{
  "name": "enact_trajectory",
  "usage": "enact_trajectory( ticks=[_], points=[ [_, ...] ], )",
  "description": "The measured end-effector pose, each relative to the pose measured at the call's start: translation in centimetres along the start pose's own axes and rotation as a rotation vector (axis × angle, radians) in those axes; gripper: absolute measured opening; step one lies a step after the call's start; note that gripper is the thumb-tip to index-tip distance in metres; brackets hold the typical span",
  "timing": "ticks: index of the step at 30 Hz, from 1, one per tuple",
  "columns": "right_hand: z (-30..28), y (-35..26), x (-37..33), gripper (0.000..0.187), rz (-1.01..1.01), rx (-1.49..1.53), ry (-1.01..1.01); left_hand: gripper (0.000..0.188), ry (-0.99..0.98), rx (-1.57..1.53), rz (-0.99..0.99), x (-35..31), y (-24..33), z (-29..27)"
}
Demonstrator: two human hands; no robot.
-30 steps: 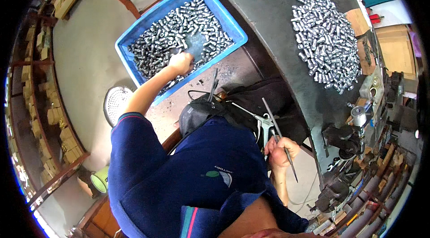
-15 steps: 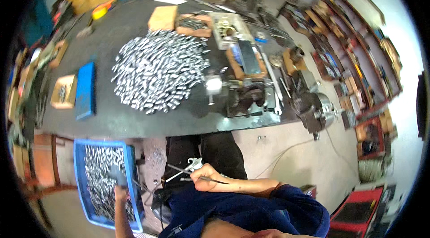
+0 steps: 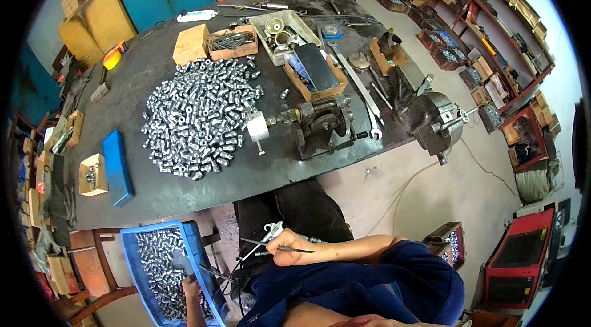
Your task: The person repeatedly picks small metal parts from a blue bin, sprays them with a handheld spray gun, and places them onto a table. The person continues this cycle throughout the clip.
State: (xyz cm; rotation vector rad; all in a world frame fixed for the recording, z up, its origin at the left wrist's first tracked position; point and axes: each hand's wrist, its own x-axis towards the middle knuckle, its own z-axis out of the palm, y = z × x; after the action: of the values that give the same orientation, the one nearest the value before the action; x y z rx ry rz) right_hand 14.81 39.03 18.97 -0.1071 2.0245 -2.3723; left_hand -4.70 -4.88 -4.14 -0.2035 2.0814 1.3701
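My left hand [image 3: 192,290] is over the blue plastic crate [image 3: 128,242], which holds many small silvery metal fittings [image 3: 161,255]. Its fingers look closed at a small dark thing that I cannot make out. In front of my body, my right hand [image 3: 282,250] is closed round a thin dark metal rod [image 3: 297,249], whose ends stick out on both sides of the fist. Just beyond that fist, a silvery air blow gun [image 3: 273,228] lies over my lap. On the dark workbench [image 3: 184,196] a wide heap of similar fittings [image 3: 196,114] is spread, out of both hands' reach.
A hand-cranked bench device [image 3: 323,127] and a vise [image 3: 436,119] stand along the bench's right side. Near the left edge lie a blue flat box [image 3: 117,167] and a small open carton [image 3: 93,174]. Parts trays and wrenches [image 3: 360,84] sit farther back. Shelves [image 3: 492,7] line the right.
The view has turned, so the bench and crate appear tilted. A blurred grey shape by my left hand over the crate no longer shows. My right hand keeps its hold on the rod.
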Motion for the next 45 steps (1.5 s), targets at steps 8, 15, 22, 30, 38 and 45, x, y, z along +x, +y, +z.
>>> enact_trajectory(
  ticks=[8, 15, 22, 30, 38, 45],
  points=[
    [-0.4, -0.9, -0.4, 0.022, -0.006, -0.028, -0.009, 0.019, 0.041, 0.300, 0.127, -1.7, 3.6, 2.8],
    [-0.1, -0.1, -0.5, 0.023, 0.153, -0.047, 0.064, 0.010, 0.107, 0.001, 0.236, -4.2, 9.9, 0.9],
    [0.9, -0.1, 0.9, 0.033, 0.001, 0.013, 0.044, 0.022, -0.338, -0.346, 0.522, -11.6, 24.6, 9.4],
    [-0.1, -1.8, 3.0, 0.032, -0.098, -0.223, 0.030, 0.026, -0.638, -0.231, 0.400, -12.6, 26.5, 17.0],
    [-1.0, -0.8, 3.5, 0.034, -0.107, -0.277, -0.104, 0.022, -0.760, -0.172, 0.421, -13.1, 28.4, 18.6],
    [-0.5, -0.3, 3.5, 0.025, -0.310, -0.474, -0.005, 0.023, -0.749, -0.060, 0.257, -13.7, 29.1, 19.2]
  ],
)
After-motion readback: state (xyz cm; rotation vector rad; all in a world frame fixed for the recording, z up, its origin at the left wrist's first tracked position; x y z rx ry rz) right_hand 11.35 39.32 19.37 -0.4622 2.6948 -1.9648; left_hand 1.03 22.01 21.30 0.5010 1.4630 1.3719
